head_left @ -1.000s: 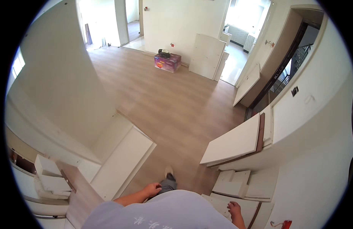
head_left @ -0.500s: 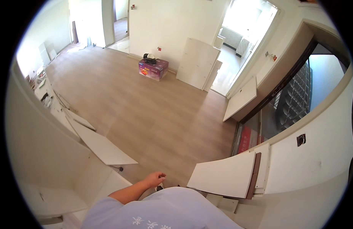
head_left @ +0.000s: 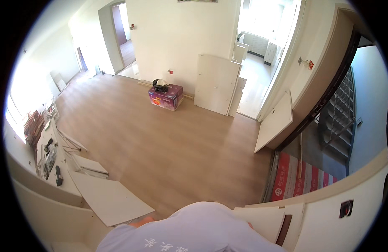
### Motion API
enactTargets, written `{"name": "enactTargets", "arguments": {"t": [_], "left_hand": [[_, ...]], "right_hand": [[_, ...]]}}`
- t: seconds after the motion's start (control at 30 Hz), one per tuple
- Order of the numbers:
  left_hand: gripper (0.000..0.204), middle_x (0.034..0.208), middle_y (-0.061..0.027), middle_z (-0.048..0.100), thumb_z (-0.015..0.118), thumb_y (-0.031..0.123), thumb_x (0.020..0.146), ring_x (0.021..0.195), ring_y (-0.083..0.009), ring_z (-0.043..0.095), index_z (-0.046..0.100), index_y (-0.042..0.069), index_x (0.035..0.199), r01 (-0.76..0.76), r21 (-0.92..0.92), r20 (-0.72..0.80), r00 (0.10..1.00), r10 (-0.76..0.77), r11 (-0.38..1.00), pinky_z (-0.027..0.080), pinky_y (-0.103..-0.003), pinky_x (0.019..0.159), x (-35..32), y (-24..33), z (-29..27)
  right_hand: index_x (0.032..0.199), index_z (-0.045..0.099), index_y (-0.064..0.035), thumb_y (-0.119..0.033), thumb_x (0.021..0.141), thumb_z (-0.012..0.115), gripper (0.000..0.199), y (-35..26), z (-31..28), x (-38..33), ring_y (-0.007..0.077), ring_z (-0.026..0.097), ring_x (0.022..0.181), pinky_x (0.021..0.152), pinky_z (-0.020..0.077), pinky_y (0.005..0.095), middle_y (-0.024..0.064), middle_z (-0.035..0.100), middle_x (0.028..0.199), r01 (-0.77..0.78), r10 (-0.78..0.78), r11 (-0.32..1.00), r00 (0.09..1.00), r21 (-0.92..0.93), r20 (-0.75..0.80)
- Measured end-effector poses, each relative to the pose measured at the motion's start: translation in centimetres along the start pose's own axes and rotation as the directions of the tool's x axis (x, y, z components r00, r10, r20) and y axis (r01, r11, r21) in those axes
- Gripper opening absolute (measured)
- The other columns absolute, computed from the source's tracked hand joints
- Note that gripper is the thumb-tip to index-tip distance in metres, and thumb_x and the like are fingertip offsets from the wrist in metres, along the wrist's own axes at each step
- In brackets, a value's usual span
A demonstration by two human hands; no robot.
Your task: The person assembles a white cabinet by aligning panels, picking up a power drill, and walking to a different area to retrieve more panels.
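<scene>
Only a strip of skin of my left arm (head_left: pixel 142 221) shows past the edge of my pale lavender shirt (head_left: pixel 202 229); the fingers are hidden. On the right, a tiny patch of skin (head_left: pixel 250 225) peeks out at the shirt's edge, too small to make out a hand. Nearest to the left arm lies a large white panel (head_left: pixel 112 199), angled on the floor. White boards (head_left: pixel 261 216) lie by the right-hand patch, together with a dark brown strip (head_left: pixel 284 230). What either hand touches cannot be seen.
A purple carton (head_left: pixel 166 97) with a dark item on top stands by the far wall. White panels (head_left: pixel 217 84) lean beside the bright doorway. Another panel (head_left: pixel 276 122) leans near the entrance, where red-and-white sheeting (head_left: pixel 301 176) covers the floor. Tools and boards (head_left: pixel 55 164) clutter the left side.
The view has tilted and shifted, showing more of the left clutter and the red-and-white sheeting. My left hand, seen before in front of the shirt, has dropped out of sight behind it.
</scene>
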State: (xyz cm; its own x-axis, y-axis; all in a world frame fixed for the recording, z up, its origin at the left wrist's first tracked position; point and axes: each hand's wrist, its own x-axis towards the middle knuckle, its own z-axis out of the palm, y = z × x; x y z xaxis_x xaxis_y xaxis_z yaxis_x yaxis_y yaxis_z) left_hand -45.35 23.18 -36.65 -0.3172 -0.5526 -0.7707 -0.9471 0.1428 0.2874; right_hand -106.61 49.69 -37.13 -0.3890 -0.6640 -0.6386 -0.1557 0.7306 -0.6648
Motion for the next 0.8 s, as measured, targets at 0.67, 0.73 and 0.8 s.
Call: {"name": "enactTargets", "arguments": {"t": [0.67, 0.73, 0.8], "left_hand": [[0.039, 0.120, -0.0162, 0.073, 0.066, 0.034, 0.091, 0.114, -0.0339, 0.068, 0.074, 0.011, 0.122, 0.000, -0.219, -0.167, 0.985, -0.037, 0.976, 0.054, -0.044, 0.099, 35.0, 22.7, -34.3], [0.040, 0.121, -0.0165, 0.073, 0.066, 0.034, 0.091, 0.114, -0.0341, 0.068, 0.074, 0.010, 0.121, 0.066, -0.186, -0.150, 0.984, -0.095, 0.980, 0.054, -0.044, 0.098, 38.4, 23.1, -40.0], [0.041, 0.121, -0.0168, 0.073, 0.066, 0.034, 0.091, 0.114, -0.0345, 0.068, 0.073, 0.010, 0.123, 0.018, -0.210, -0.167, 0.985, -0.054, 0.978, 0.054, -0.044, 0.098, 41.8, 23.7, -45.0]], "right_hand": [[0.121, 0.072, -0.0011, -0.022, 0.093, 0.072, 0.035, -23.7, -13.0, 22.7, 0.0240, 0.072, 0.094, 0.084, 0.0559, 0.0363, 0.0123, 0.076, 0.109, -0.344, 0.377, 0.915, 0.915, 0.210, -0.145], [0.120, 0.073, -0.0015, -0.022, 0.093, 0.072, 0.034, -26.2, -12.2, 24.5, 0.0237, 0.072, 0.095, 0.084, 0.0560, 0.0362, 0.0122, 0.076, 0.109, -0.352, 0.388, 0.907, 0.912, 0.231, -0.133], [0.120, 0.073, -0.0019, -0.022, 0.093, 0.072, 0.034, -29.1, -11.9, 26.6, 0.0233, 0.072, 0.095, 0.084, 0.0560, 0.0361, 0.0122, 0.076, 0.109, -0.343, 0.386, 0.902, 0.913, 0.261, -0.132]]}}
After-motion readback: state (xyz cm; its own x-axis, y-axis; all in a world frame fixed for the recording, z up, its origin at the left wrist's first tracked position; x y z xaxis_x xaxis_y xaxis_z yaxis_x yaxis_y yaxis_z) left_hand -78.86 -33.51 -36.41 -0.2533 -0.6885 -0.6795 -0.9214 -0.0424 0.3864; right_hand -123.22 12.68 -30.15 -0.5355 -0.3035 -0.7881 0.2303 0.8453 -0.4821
